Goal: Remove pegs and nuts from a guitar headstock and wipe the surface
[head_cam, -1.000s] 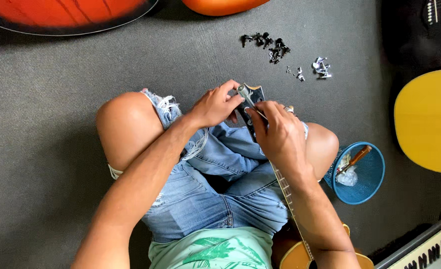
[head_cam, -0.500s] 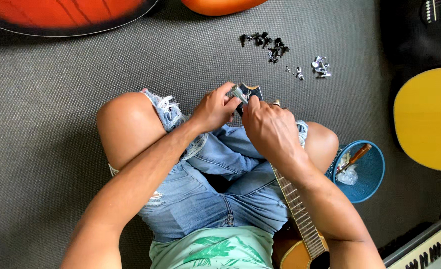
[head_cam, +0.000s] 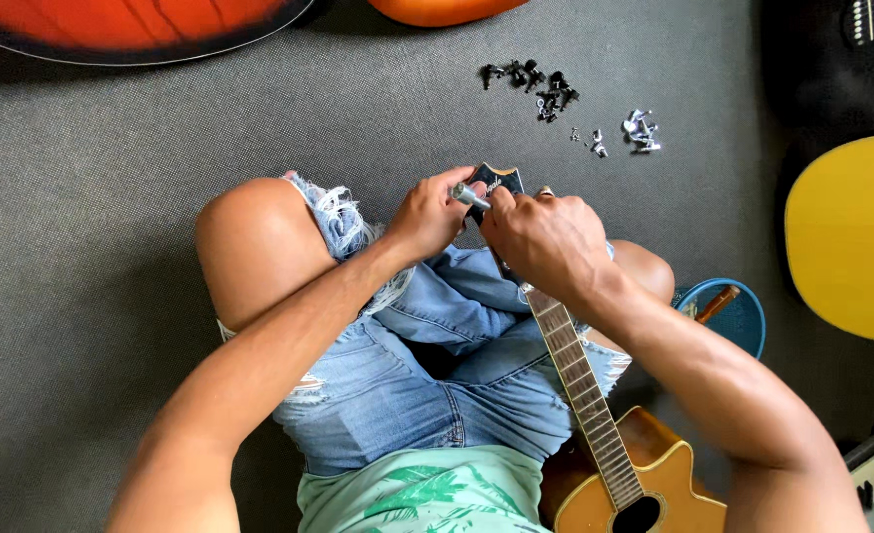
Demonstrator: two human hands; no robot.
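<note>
Person sits cross-legged on the grey carpet floor point(head_cam: 111, 247), honey-coloured acoustic guitar point(head_cam: 644, 494) lying across the lap, neck point(head_cam: 580, 375) running up toward 12 o'clock. That puts the dark headstock point(head_cam: 501, 183) right between the knees, at easy working height for both hands.

Left hand point(head_cam: 427, 217) sits at 9 o'clock of the headstock, fingers closed around its edge and pinching a small silver metal tuning peg point(head_cam: 468, 194), apparently to steady it at the headstock. Right hand point(head_cam: 545, 237) covers the headstock from 3 o'clock, fingers curled down over it; whatever they grip underneath is hidden, so I can't tell more than that they're closed on the headstock area.

Loose hardware is staged on the floor within reach, at 12–1 o'clock of the hands: a cluster of small black tuner parts point(head_cam: 535, 84), then a few shiny chrome tuner parts point(head_cam: 639, 130) just beside them, sorted by finish.

Blue round plastic bowl point(head_cam: 743, 316) at 4 o'clock of the hands, beside the right knee, holds a wooden-handled tool point(head_cam: 718, 301).

Round the edges: orange-red sunburst guitar body point(head_cam: 131, 25) at 11 o'clock, yellow guitar body point(head_cam: 851, 237) at 3 o'clock.
</note>
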